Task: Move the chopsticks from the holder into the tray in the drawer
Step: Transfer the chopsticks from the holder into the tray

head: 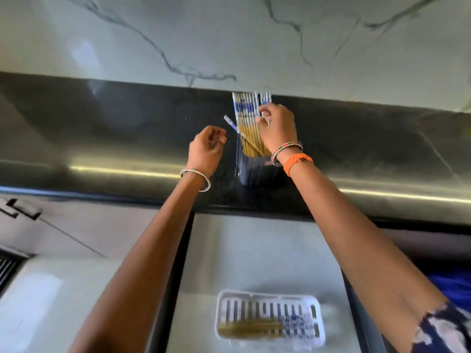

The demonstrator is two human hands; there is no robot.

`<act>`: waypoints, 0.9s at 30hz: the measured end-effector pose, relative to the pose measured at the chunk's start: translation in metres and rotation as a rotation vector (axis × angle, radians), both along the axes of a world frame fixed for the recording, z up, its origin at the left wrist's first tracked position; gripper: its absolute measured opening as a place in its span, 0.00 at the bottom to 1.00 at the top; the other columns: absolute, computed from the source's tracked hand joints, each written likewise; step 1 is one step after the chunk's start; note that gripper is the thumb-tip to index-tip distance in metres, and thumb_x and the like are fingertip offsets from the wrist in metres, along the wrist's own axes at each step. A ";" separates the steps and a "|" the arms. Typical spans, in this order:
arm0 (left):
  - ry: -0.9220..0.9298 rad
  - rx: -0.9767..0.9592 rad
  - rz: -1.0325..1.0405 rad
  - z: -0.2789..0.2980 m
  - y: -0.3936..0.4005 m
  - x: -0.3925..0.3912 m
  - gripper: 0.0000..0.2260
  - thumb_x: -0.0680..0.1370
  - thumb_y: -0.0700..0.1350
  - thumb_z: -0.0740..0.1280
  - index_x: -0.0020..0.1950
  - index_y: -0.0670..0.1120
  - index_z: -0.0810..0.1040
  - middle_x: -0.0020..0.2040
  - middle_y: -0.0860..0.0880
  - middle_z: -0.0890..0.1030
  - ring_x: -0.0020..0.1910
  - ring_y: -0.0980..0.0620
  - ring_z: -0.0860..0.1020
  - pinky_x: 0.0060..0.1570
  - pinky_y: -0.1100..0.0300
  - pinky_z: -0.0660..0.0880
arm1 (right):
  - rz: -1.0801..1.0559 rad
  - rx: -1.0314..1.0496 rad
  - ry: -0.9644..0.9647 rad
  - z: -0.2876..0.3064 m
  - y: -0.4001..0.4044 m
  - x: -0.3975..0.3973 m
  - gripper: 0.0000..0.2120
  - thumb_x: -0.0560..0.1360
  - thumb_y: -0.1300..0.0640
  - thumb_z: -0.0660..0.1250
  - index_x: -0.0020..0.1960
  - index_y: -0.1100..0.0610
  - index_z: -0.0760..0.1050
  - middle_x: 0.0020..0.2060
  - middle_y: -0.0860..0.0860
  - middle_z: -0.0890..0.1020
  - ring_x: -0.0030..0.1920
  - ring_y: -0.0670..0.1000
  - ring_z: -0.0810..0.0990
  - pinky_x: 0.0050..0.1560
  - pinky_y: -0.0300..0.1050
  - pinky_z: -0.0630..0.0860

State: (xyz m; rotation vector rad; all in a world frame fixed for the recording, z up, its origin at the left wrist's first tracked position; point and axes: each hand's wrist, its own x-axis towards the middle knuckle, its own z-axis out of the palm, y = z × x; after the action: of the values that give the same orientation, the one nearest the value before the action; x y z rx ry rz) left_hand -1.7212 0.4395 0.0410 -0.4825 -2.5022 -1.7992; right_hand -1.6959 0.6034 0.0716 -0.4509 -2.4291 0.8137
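**Hands at the chopstick holder**

Chopsticks (248, 121), yellow with blue-and-white tops, stand bunched upright in a dark holder (257, 171) on the black surface (102, 138) below a marble-patterned wall (229, 34). The right hand (277, 126) reaches into the bundle; its grip is curled around the upper parts of several sticks on the right side. The left hand (207, 147) hovers just left of the holder, its grip loosely curled; a single chopstick (240, 135) leans out of the holder toward it, but whether the fingers touch that stick cannot be told. Below, in the open drawer (254, 250), a white slotted tray (270, 299) already holds a few chopsticks lying side by side. Bangles circle both wrists, and an orange band (297, 161) wraps the right.
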 end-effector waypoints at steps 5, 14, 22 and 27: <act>-0.082 -0.144 -0.058 0.000 0.012 -0.031 0.11 0.76 0.42 0.67 0.57 0.42 0.77 0.46 0.48 0.80 0.43 0.53 0.76 0.50 0.59 0.75 | -0.160 -0.151 -0.270 -0.001 0.057 -0.049 0.10 0.77 0.54 0.62 0.41 0.55 0.80 0.42 0.59 0.81 0.50 0.55 0.77 0.51 0.47 0.70; -0.152 -0.140 -0.098 -0.022 0.022 -0.032 0.09 0.77 0.42 0.65 0.56 0.43 0.75 0.39 0.55 0.76 0.41 0.51 0.76 0.48 0.53 0.78 | -0.061 -0.474 -0.136 -0.013 0.070 -0.053 0.12 0.75 0.59 0.67 0.51 0.68 0.81 0.50 0.63 0.84 0.47 0.53 0.81 0.52 0.43 0.76; 0.071 -0.261 0.027 -0.008 0.029 -0.003 0.14 0.75 0.35 0.61 0.60 0.41 0.73 0.56 0.44 0.77 0.56 0.46 0.75 0.59 0.54 0.72 | -0.149 -0.700 0.404 0.048 0.086 -0.016 0.10 0.74 0.63 0.66 0.36 0.56 0.80 0.33 0.56 0.82 0.36 0.54 0.82 0.43 0.52 0.82; 0.380 -0.209 -0.015 0.022 0.033 0.045 0.13 0.75 0.34 0.59 0.56 0.42 0.76 0.57 0.44 0.78 0.57 0.47 0.74 0.52 0.63 0.69 | -0.197 -1.133 0.676 0.075 0.068 0.061 0.11 0.77 0.64 0.64 0.37 0.58 0.77 0.34 0.55 0.80 0.35 0.51 0.81 0.36 0.43 0.81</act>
State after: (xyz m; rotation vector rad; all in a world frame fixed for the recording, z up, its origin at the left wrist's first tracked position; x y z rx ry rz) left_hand -1.6763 0.4729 0.0625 -0.7699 -2.4242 -1.3009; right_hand -1.6345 0.6713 0.1461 -0.6460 -1.1216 1.8392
